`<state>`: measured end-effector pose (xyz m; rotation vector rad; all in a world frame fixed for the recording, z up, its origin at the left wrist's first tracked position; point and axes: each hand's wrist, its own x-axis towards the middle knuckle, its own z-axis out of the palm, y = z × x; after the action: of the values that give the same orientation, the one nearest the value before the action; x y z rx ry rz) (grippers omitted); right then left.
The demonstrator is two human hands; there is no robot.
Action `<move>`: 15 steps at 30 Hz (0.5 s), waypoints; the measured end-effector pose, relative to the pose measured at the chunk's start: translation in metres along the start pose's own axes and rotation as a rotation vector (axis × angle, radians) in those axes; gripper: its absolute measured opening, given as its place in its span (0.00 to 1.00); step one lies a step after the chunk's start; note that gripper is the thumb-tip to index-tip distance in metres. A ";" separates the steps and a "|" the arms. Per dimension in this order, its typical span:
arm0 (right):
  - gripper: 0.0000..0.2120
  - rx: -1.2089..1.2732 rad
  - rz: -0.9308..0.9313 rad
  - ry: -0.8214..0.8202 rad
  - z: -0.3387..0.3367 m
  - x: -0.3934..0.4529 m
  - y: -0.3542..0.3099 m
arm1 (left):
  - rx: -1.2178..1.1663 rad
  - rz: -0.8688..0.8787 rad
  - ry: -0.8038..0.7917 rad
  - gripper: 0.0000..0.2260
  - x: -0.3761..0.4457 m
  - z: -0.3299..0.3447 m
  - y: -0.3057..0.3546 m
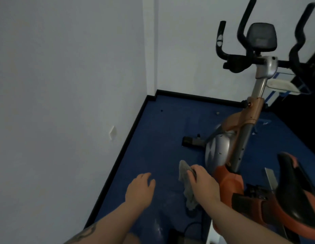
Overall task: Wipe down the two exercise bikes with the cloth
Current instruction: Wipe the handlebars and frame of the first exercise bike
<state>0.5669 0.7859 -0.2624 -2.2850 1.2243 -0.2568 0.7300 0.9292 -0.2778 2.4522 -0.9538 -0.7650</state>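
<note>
Right hand (202,184) gripping grey cloth (185,182) beside orange exercise bike (230,180); left hand (141,189) relaxed, fingers loose, holding nothing.

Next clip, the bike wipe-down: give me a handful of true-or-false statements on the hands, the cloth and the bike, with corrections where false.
1. The right hand holds the cloth. True.
2. The left hand grips the handlebars. False: it hangs free over the floor, holding nothing.
3. The cloth is beside the bike's orange casing. True.
4. The saddle is white. False: it is black with orange trim.
5. The bike's display is black. True.
</note>
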 end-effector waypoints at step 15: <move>0.07 0.066 0.363 0.301 -0.008 0.210 -0.037 | 0.221 0.366 -0.197 0.21 0.289 -0.091 0.085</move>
<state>0.7102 0.6276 -0.2524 -1.9691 1.7260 -0.5094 0.9236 0.6813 -0.2613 2.3052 -1.5835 -0.8150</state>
